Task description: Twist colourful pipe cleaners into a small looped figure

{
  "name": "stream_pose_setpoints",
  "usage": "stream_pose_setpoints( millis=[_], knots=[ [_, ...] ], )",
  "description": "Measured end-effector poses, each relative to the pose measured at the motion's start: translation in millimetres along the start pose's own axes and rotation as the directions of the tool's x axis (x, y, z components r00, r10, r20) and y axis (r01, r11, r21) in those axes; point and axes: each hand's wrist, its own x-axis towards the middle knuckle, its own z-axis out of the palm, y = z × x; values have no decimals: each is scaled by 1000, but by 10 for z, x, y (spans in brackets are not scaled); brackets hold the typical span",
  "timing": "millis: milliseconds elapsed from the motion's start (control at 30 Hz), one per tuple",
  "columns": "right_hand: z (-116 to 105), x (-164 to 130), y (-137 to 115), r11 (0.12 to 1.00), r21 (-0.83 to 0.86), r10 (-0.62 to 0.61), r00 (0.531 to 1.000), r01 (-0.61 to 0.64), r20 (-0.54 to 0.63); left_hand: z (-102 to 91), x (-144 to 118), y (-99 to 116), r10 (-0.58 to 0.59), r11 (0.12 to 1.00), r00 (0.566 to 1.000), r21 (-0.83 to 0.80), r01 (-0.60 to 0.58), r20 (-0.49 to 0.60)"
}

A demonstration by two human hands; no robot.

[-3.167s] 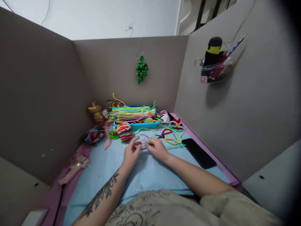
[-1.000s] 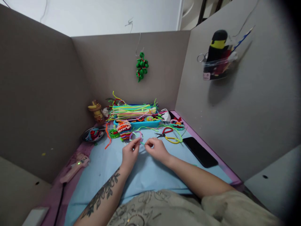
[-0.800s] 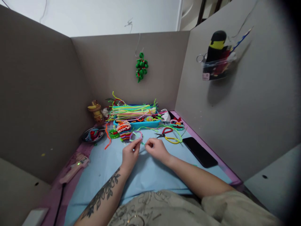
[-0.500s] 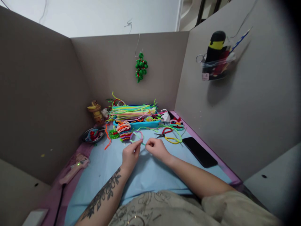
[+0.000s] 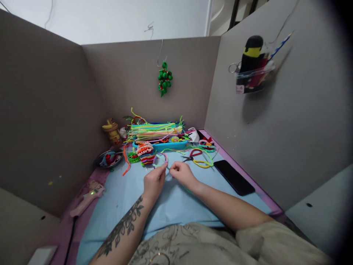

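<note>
Two hands pinching one pipe cleaner over a blue surface (image 5: 116, 206).

Left hand (image 5: 153, 183) and right hand (image 5: 182, 174) almost touching, both closed in a pinch on a thin green pipe cleaner (image 5: 167, 168) between the fingertips. Purple loop (image 5: 160, 159) attached at the far end, rising just beyond the left fingertips, away from the body. Long axis running left to right across the gap between hands. Left hand nearer the loop. Scissors (image 5: 191, 157) just beyond the right hand; phone (image 5: 234, 177) well off to the right.
</note>
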Motion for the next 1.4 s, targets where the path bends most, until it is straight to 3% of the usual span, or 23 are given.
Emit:
stream_pose_setpoints(
  millis=[200,500,767,967,1133,1267,1400],
  knots=[
    [26,33,44,1000,7,-9,998,9,55,19,-11,-4,52,996,998,66,-55,46],
    [20,93,117,999,35,17,999,-16,-48,41,-23,6,141,978,976,130,-164,164],
    [-14,113,76,992,104,77,994,-70,-71,43,-11,16,156,964,971,186,-189,180],
    [27,108,121,971,240,5,1000,3,-30,40,6,10,106,985,986,125,-122,132],
    [53,124,127,935,344,77,996,-84,34,47,5,-11,98,990,988,88,-109,124],
    [-91,149,26,935,338,22,971,-104,238,23,39,-42,-49,998,997,-47,52,52],
    [-391,190,-66,979,201,-79,947,16,312,-22,104,-93,-253,948,964,-218,231,-78]
  ],
)
